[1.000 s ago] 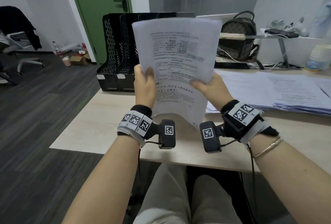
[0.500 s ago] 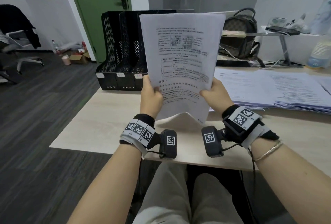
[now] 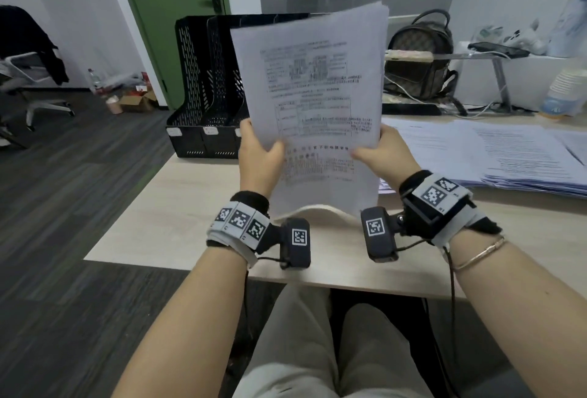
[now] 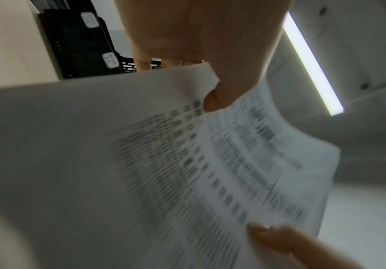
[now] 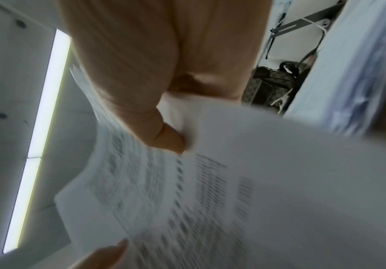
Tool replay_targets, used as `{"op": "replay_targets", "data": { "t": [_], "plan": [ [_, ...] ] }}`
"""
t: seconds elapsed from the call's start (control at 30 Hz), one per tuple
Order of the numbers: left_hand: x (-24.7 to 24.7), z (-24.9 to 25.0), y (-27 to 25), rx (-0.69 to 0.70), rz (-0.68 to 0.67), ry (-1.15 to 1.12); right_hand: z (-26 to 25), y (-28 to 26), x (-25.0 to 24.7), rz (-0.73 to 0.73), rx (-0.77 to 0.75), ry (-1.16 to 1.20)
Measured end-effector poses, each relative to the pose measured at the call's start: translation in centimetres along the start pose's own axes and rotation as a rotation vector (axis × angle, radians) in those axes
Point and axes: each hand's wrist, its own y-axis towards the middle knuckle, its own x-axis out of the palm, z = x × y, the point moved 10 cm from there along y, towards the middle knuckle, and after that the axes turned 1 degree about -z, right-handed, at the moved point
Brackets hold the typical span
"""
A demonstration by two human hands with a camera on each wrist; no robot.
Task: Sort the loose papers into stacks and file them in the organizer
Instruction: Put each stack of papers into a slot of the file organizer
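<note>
A thin stack of printed white papers point(image 3: 313, 102) stands upright over the desk, its bottom edge bowed against the desktop. My left hand point(image 3: 259, 156) grips its left edge and my right hand point(image 3: 379, 156) grips its right edge, thumbs on the printed face. In the left wrist view my thumb point(image 4: 215, 98) pinches the papers point(image 4: 164, 172); the right wrist view shows my thumb point(image 5: 166, 138) on the papers point(image 5: 210, 200). The black mesh organizer point(image 3: 206, 86) stands behind the sheets at the desk's far left, partly hidden by them.
More loose papers point(image 3: 495, 156) lie spread on the desk point(image 3: 178, 207) to the right. A brown backpack point(image 3: 419, 57), cables and a stack of paper cups point(image 3: 565, 89) are at the back right. An office chair point(image 3: 28, 70) stands on the floor at left.
The stack has shifted slightly and tilted, its top now leaning right. Both hands kept their grip on its edges.
</note>
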Motion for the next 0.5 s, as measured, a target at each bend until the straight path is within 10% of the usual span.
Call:
{"op": "replay_targets", "data": {
  "t": [0.5],
  "plan": [
    [0.0,3.9,2.2,0.078,0.081,-0.143,-2.4,0.2,-2.2,0.148,-0.126,0.201]
  ]
}}
